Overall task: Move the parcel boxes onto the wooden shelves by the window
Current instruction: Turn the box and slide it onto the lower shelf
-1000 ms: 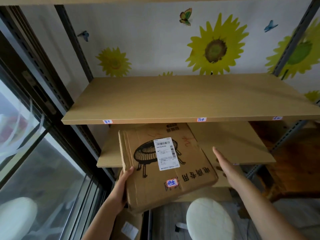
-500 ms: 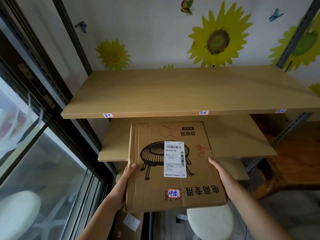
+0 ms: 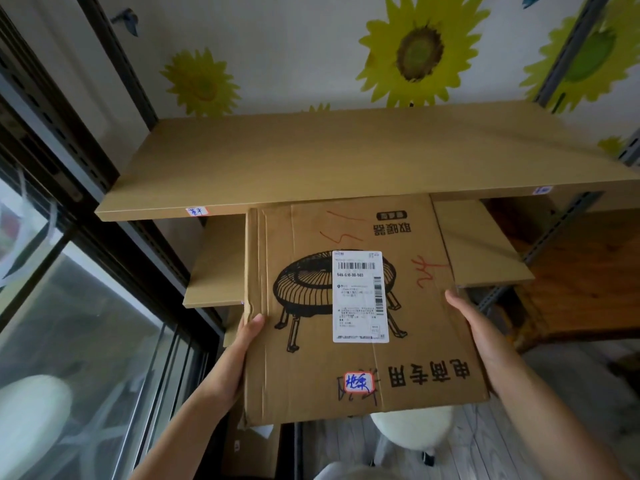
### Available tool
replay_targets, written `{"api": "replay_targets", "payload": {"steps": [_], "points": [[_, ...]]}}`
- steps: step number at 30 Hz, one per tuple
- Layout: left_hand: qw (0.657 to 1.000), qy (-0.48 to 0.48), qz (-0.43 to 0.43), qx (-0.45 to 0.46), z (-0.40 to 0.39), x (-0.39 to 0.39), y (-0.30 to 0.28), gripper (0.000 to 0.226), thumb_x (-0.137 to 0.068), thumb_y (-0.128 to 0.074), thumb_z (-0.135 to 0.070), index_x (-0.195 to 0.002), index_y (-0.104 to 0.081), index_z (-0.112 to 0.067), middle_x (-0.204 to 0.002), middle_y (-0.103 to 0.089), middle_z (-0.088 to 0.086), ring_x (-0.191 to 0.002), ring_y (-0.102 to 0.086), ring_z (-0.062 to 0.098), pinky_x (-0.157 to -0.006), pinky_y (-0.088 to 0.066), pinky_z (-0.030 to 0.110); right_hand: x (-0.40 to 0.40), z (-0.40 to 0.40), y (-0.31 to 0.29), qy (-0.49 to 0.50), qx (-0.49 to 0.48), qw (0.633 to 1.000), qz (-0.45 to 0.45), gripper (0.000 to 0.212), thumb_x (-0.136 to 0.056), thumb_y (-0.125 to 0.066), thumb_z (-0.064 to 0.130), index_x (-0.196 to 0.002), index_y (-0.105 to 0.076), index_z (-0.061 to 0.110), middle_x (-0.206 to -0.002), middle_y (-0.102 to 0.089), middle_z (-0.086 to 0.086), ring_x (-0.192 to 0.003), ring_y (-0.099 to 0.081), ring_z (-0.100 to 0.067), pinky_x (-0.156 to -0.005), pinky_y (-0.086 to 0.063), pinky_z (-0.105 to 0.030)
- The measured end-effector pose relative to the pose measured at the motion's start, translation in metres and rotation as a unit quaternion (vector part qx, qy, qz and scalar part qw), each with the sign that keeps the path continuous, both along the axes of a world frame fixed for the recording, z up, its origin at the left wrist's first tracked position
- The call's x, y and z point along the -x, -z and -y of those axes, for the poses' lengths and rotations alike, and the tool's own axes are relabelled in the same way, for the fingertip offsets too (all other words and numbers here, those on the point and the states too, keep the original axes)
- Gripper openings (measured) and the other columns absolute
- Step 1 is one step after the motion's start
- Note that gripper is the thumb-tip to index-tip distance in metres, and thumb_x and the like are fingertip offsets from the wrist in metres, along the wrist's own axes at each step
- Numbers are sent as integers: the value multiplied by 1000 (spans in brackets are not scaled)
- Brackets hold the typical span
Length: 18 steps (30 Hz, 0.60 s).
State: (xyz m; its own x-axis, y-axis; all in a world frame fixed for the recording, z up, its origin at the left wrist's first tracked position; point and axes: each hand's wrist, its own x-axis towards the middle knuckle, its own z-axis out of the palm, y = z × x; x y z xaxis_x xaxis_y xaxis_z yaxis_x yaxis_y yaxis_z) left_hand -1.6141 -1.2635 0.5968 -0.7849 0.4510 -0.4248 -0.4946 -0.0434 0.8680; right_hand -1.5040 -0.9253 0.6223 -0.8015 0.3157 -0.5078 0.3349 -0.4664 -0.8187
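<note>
A flat brown parcel box with a black heater drawing and a white shipping label is held level between my hands. My left hand grips its left edge, my right hand presses its right edge. The box's far end lies just under the front edge of the upper wooden shelf, above the lower wooden shelf. The upper shelf's top is bare.
A dark-framed window runs along the left. Grey shelf uprights stand at the right, before a sunflower wall. A white round stool sits below the box, and another cardboard box stands on the floor.
My right hand closed onto the box's right edge. The box turned from tilted to level and square to the shelves, and moved up and forward toward the upper shelf's edge.
</note>
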Motion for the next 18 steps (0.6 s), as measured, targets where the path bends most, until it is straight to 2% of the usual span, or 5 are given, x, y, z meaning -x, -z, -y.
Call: {"api": "replay_targets", "payload": {"steps": [2,5,11,14,18], "points": [[1000,13,-18,-1,1,-2,-15,114,-46,-84,-72,-138,-53,-13,-110,-79,14,-96,-77,28,-70,-63,34,-1,-2,-13,16,-11,999,-28,23,-94,-53,43,-107,-67,29,-83,-81,6,-100,-65,-23,-77,-47,-39],[999,14,-20,-22,1,-4,-32,118,-28,-89,-73,-126,-61,-14,-103,-81,12,-89,-79,26,-66,-64,33,-4,0,-28,22,-41,998,-48,26,-87,-56,45,-107,-69,33,-92,-80,7,-104,-66,-22,-79,-47,-39],[999,5,-27,-34,2,-7,-48,111,-28,-92,-65,-122,-62,-12,-94,-82,11,-78,-80,24,-59,-63,32,-13,2,-37,32,-57,996,-55,23,-98,-46,43,-111,-65,37,-89,-80,12,-95,-69,-15,-72,-48,-35],[999,-4,-33,-8,4,-7,-43,124,-31,-88,-72,-135,-58,-12,-105,-80,12,-88,-79,26,-69,-62,37,-17,7,-47,33,-46,997,-58,19,-92,-48,43,-103,-62,37,-77,-78,14,-87,-65,-9,-68,-44,-32],[999,-1,-38,3,5,-9,-37,127,-32,-86,-76,-139,-55,-14,-110,-80,11,-95,-78,25,-73,-62,35,-21,9,-47,38,-39,997,-59,22,-92,-48,44,-105,-63,34,-94,-72,7,-89,-64,-13,-67,-44,-33]]}}
